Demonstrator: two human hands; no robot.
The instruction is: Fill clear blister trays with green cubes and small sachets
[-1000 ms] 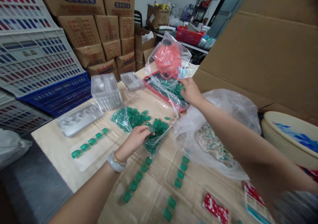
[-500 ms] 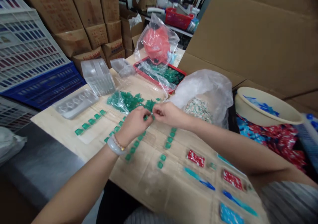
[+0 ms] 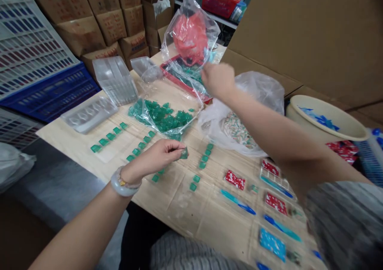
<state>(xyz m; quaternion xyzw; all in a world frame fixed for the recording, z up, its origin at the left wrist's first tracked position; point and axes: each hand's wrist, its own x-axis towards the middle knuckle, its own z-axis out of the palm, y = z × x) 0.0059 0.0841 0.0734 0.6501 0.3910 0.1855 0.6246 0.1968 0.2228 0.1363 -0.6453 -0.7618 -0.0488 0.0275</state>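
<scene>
- Right hand point(image 3: 218, 80) is being raised away from the left hand, over the red tray's point(image 3: 179, 81) near corner; blurred, so its grip cannot be told
- Green piece point(image 3: 184, 153) is being pinched at left hand's point(image 3: 152, 158) fingertips, centre frame; long axis unclear
- Clear bag point(image 3: 161, 120) of green pieces is being left just beyond; row of green pieces point(image 3: 140, 145) is lying beside the left hand

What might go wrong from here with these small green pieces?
The left hand pinches one small green piece, which may drop and roll. Its pale bangle sits close to the row of green pieces and may knock them. The slack clear plastic bag of loose green pieces may spill.
</scene>
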